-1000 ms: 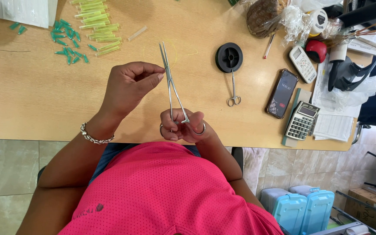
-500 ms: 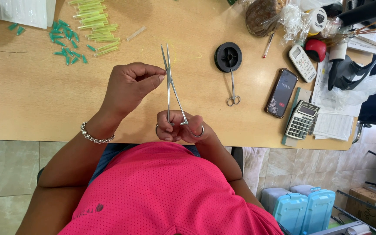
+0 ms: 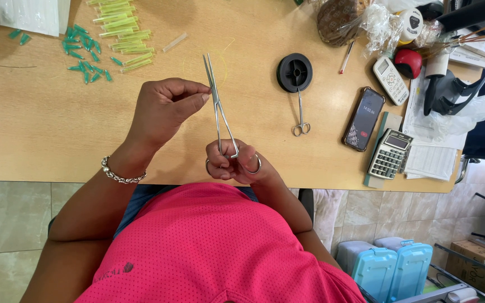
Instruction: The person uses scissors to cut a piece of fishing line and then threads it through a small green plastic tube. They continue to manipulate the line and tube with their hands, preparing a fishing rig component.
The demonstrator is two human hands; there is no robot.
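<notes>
Landmark: long slim steel forceps (image 3: pixel 219 109), held upright above the near edge of the pale wooden table (image 3: pixel 40 134).
Right hand (image 3: pixel 237 164): fingers closed through the forceps' ring handles.
Left hand (image 3: pixel 166 106): fingertips pinched against the forceps' shaft, left of it.
Black round spool (image 3: pixel 294 72): right of the forceps, well apart.
Small steel scissors (image 3: pixel 301 115): just below that spool.
Green plastic tubes (image 3: pixel 120 35): far left of the forceps' tips.

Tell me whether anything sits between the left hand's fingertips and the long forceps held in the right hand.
Nothing visible does. The left hand already has its fingertips against the shaft of the long forceps, whose ring handles sit in the right hand. The second pair of forceps lies apart on the table.
</notes>
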